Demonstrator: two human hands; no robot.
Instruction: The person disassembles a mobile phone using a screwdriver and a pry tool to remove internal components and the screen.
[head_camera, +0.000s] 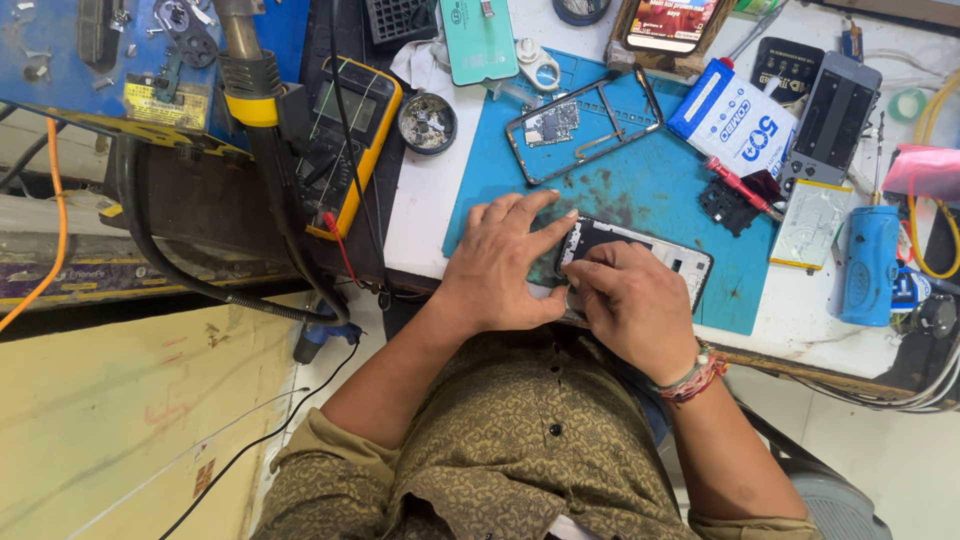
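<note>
**Both hands on the opened phone at the mat's near edge**

Your white table (430, 190) is crowded, so take the blue rubber work mat (640, 190) as the landmark. The opened smartphone with the white frame and dark inside (640, 255) lies at the mat's near edge, right in front of you.

Your left hand (505, 262) lies flat on the mat with its forefinger stretched onto the phone's left end, pinning it, not gripping. Your right hand (630, 305) is curled over the phone's near side, fingertips pressing down on it; whether they pinch a small part I cannot tell.

To do this well, I judge you should keep the left forefinger firm so the frame does not skid, and press with the fingertips evenly, not hard at one corner.

Farther up the mat lies an empty dark phone frame with a small circuit board in it (585, 122). On the mat's right part rests a red-handled screwdriver (742, 187); keep your wrist away from it. Left of the mat stand a yellow-cased multimeter (350, 140) and a small round tin (427, 122).
</note>
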